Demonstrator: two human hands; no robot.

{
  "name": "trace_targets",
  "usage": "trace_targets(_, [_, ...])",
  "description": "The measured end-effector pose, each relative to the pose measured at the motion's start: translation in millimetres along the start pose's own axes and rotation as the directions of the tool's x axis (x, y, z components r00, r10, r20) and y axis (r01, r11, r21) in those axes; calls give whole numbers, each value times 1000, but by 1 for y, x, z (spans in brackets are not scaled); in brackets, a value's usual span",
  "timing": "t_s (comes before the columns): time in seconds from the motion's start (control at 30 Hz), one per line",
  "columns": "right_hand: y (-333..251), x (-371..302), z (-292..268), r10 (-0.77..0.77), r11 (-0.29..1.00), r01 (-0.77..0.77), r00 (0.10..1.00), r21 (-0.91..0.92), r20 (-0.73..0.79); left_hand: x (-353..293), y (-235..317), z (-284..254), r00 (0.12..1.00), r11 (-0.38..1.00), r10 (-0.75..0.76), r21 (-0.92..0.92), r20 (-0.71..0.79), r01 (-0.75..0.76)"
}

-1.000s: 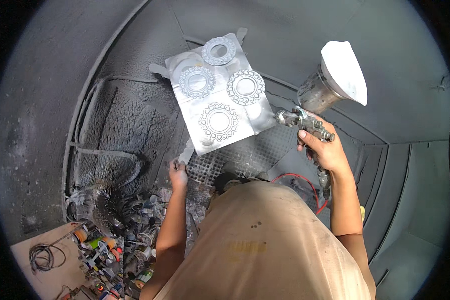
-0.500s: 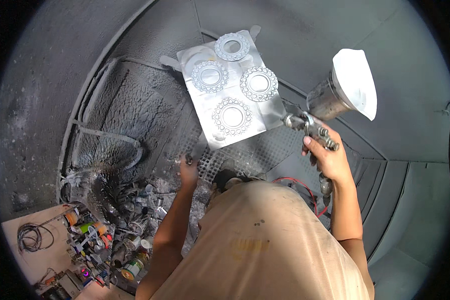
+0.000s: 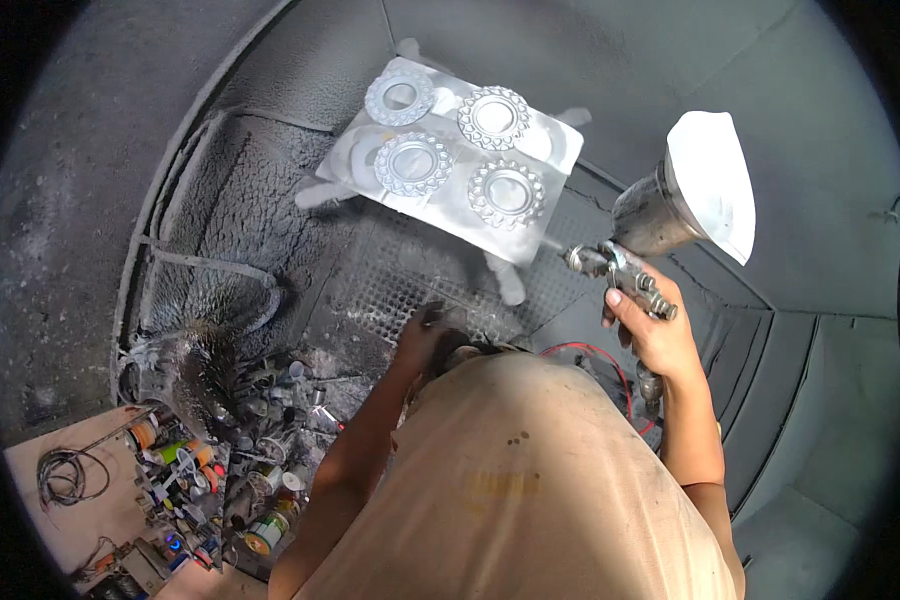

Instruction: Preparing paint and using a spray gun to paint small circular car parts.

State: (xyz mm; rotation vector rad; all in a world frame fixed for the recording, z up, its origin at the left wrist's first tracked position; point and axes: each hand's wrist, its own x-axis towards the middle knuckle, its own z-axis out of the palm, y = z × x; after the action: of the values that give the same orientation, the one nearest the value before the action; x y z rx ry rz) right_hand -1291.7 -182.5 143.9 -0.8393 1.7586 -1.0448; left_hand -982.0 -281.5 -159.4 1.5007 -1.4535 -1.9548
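Ornamental rings (image 3: 507, 221), four: laid apart, two by two, on a pale board (image 3: 558, 150), the nearest ring standing close to its front edge. Board: carried on a stand with projecting arms (image 3: 511, 283). Spray gun (image 3: 625, 276), one: metal cup (image 3: 655, 215) above, topped by a white liner (image 3: 712, 180); nozzle aimed at the board's near right corner, a faint mist before it. Right hand (image 3: 658, 328): clamped around the gun's grip. Left hand (image 3: 426, 334): below the board, apart from it and from the right; blurred, its finger closure impossible to tell. Handling note, by judgement: even coverage called for steady nozzle distance, smooth overlapping passes and attention to the raised scalloped rims.
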Motion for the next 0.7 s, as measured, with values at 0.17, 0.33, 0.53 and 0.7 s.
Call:
trace_targets(0.17, [9, -16, -6, -6, 995, -9, 990, 101, 139, 16, -40, -66, 944, 711, -151, -695, -294, -103])
trace_targets(0.33, [21, -18, -18, 14, 998, -13, 1000, -63, 17, 25, -37, -87, 801, 726, -267, -658, -536, -199])
trace_targets(0.53, [23, -17, -20, 5, 992, -17, 996, -125, -92, 2, -29, -31, 857, 769, -328, -639, -397, -1])
trace_targets(0.7, [27, -32, -18, -7, 997, 3, 999, -83, -48, -7, -59, -10, 941, 798, -287, -588, -181, 131])
